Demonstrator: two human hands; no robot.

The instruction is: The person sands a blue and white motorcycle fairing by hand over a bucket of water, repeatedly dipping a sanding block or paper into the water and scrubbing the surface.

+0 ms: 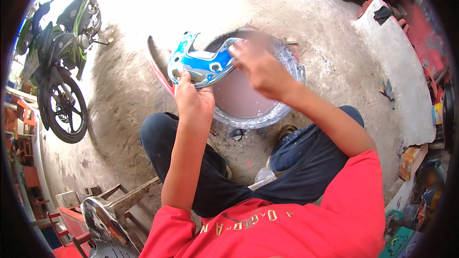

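A blue and silver plastic motorcycle fairing part (200, 62) is held above a round basin (247, 123) with a grey, worn rim and cloudy pinkish water. My left hand (193, 93) grips the part's lower edge, thumb on its face. At the part's right end is my right hand (263, 66), its blurred fingers bent at the surface; whether they hold anything cannot be told. A curved red panel (159, 73) with a dark inner side leans left of the basin, partly hidden behind the blue part.
A black and green motorcycle (64, 104) stands at left. Wooden pieces (132, 195) and a scuffed panel (104, 222) lie lower left. A pale slab (401, 79) runs along the right, with a cardboard box (412, 161) below. A dark scrap (236, 134) lies near the basin.
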